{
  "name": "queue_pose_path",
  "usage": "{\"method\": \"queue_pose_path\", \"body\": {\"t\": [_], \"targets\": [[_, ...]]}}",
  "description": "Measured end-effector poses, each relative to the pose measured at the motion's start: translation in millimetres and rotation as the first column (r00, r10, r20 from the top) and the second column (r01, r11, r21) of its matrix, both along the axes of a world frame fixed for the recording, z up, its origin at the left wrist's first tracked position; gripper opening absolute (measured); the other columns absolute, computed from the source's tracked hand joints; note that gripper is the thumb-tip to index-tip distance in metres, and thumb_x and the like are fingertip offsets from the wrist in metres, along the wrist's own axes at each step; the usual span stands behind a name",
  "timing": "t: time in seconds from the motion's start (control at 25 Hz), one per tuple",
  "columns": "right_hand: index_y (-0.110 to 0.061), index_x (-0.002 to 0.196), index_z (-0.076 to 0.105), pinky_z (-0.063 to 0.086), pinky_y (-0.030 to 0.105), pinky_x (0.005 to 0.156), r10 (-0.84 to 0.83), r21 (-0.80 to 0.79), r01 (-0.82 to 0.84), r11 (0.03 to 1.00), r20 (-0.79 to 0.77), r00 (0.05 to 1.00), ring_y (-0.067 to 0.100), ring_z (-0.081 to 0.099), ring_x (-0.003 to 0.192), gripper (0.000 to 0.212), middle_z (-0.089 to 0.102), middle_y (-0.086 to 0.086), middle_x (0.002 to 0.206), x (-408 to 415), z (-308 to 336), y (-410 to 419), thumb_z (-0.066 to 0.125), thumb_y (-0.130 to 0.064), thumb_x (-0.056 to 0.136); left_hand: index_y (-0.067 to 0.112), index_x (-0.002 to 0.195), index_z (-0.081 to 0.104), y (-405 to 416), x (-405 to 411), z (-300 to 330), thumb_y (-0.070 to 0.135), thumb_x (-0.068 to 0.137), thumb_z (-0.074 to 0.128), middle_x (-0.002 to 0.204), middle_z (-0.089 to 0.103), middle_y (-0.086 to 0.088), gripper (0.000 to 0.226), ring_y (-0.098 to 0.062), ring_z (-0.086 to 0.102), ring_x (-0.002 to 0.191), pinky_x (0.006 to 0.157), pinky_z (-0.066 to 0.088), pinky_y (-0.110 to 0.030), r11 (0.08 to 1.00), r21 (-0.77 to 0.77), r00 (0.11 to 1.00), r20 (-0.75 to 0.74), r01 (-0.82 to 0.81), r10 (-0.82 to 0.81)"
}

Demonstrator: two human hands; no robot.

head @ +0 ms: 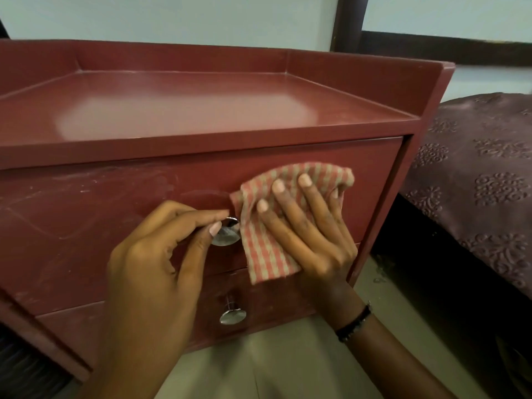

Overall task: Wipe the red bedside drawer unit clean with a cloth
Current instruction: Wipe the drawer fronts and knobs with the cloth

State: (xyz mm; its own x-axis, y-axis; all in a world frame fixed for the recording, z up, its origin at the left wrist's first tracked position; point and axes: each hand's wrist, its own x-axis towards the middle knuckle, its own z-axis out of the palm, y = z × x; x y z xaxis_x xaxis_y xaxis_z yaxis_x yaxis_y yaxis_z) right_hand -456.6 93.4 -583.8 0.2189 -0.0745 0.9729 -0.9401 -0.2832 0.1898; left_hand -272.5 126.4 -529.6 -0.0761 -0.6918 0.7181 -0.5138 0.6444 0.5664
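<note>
The red bedside drawer unit (178, 110) fills the view, with a rimmed top and two drawers. My left hand (155, 254) pinches the round metal knob (229, 236) of the upper drawer between thumb and fingers. My right hand (308, 226) lies flat with fingers spread, pressing a pink-and-beige checked cloth (264, 254) against the upper drawer front, just right of that knob. Dusty smears show on the left part of the upper drawer front (72, 214). The lower drawer's metal knob (232, 313) sits below, untouched.
A bed with a dark purple patterned cover (475, 182) stands close on the right. A dark bed post (349, 21) rises behind the unit against a pale wall. Light floor tiles (288, 364) lie below. A dark object sits at the lower left corner.
</note>
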Motion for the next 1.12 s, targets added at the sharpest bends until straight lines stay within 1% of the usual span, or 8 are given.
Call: {"method": "queue_pose_path", "body": {"t": [0.16, 0.28, 0.4, 0.52, 0.64, 0.84, 1.0, 1.12], "targets": [[-0.022, 0.126, 0.062, 0.045, 0.044, 0.104, 0.028, 0.144, 0.011, 0.989, -0.264, 0.964, 0.021, 0.05, 0.13, 0.038, 0.056, -0.002, 0.135, -28, -34, 13, 0.07, -0.017, 0.089, 0.022, 0.099, 0.076, 0, 1, 0, 0.018, 0.089, 0.062, 0.086, 0.065, 0.012, 0.018, -0.009, 0.062, 0.078, 0.063, 0.043, -0.024, 1.0, 0.013, 1.0, -0.01, 0.012, -0.012], [-0.022, 0.126, 0.062, 0.048, 0.042, 0.1, 0.011, 0.109, 0.037, 0.993, -0.408, 0.913, 0.019, 0.053, 0.127, 0.04, 0.057, -0.003, 0.134, -39, -21, 13, 0.071, -0.02, 0.088, 0.021, 0.1, 0.076, 0, 1, 1, 0.017, 0.089, 0.062, 0.086, 0.064, 0.013, 0.019, -0.007, 0.062, 0.079, 0.065, 0.044, -0.02, 1.0, 0.024, 1.0, -0.004, 0.018, -0.018], [-0.022, 0.121, 0.065, 0.05, 0.044, 0.097, -0.053, -0.039, 0.042, 0.998, -0.348, 0.936, 0.022, 0.057, 0.122, 0.03, 0.061, -0.001, 0.128, -28, 21, 4, 0.068, -0.019, 0.091, 0.02, 0.1, 0.076, -1, 2, 1, 0.015, 0.089, 0.062, 0.086, 0.065, 0.012, 0.018, -0.003, 0.062, 0.08, 0.068, 0.044, -0.014, 1.0, 0.016, 1.0, -0.014, 0.015, -0.015], [-0.022, 0.118, 0.067, 0.049, 0.047, 0.099, -0.029, -0.144, -0.008, 0.99, -0.252, 0.967, 0.022, 0.057, 0.121, 0.034, 0.063, -0.002, 0.125, 1, 44, -9, 0.074, -0.021, 0.085, 0.016, 0.1, 0.075, 0, 3, -2, 0.012, 0.088, 0.064, 0.089, 0.067, 0.013, 0.017, 0.001, 0.063, 0.085, 0.073, 0.042, -0.005, 1.0, -0.004, 0.999, -0.034, 0.01, -0.01], [-0.024, 0.121, 0.065, 0.044, 0.043, 0.103, -0.012, -0.115, -0.029, 0.993, -0.343, 0.939, 0.021, 0.056, 0.124, 0.036, 0.061, -0.004, 0.129, 3, 42, -11, 0.073, -0.021, 0.087, 0.018, 0.106, 0.073, 9, 5, -9, 0.015, 0.089, 0.064, 0.098, 0.067, 0.018, 0.019, 0.008, 0.063, 0.093, 0.079, 0.04, -0.001, 1.0, 0.02, 0.996, -0.084, -0.003, 0.005], [-0.02, 0.125, 0.063, 0.046, 0.043, 0.101, -0.05, -0.044, 0.034, 0.998, -0.445, 0.894, 0.024, 0.055, 0.124, 0.038, 0.058, -0.001, 0.133, -26, 38, 4, 0.071, -0.018, 0.088, 0.024, 0.116, 0.071, 17, 12, -16, 0.023, 0.089, 0.062, 0.105, 0.069, 0.023, 0.028, 0.004, 0.066, 0.1, 0.079, 0.047, -0.006, 0.982, 0.164, 0.983, -0.175, 0.089, -0.06], [-0.021, 0.126, 0.061, 0.045, 0.043, 0.103, -0.001, -0.025, -0.015, 1.0, -0.558, 0.83, 0.022, 0.053, 0.125, 0.034, 0.057, -0.002, 0.133, -10, 68, -2, 0.065, -0.015, 0.093, 0.026, 0.111, 0.072, 17, 12, -20, 0.015, 0.093, 0.065, 0.104, 0.072, 0.022, 0.023, 0.004, 0.067, 0.101, 0.083, 0.05, -0.01, 0.94, 0.277, 0.933, -0.345, 0.202, -0.099], [-0.022, 0.123, 0.065, 0.043, 0.043, 0.106, 0.084, 0.008, -0.103, 0.995, -0.64, 0.764, 0.021, 0.053, 0.125, 0.029, 0.058, -0.005, 0.132, 14, 90, -7, 0.059, -0.013, 0.096, 0.025, 0.11, 0.072, 17, 11, -21, 0.013, 0.093, 0.063, 0.104, 0.074, 0.017, 0.023, 0.002, 0.068, 0.101, 0.084, 0.05, -0.01, 0.921, 0.308, 0.91, -0.403, 0.239, -0.101]]}}
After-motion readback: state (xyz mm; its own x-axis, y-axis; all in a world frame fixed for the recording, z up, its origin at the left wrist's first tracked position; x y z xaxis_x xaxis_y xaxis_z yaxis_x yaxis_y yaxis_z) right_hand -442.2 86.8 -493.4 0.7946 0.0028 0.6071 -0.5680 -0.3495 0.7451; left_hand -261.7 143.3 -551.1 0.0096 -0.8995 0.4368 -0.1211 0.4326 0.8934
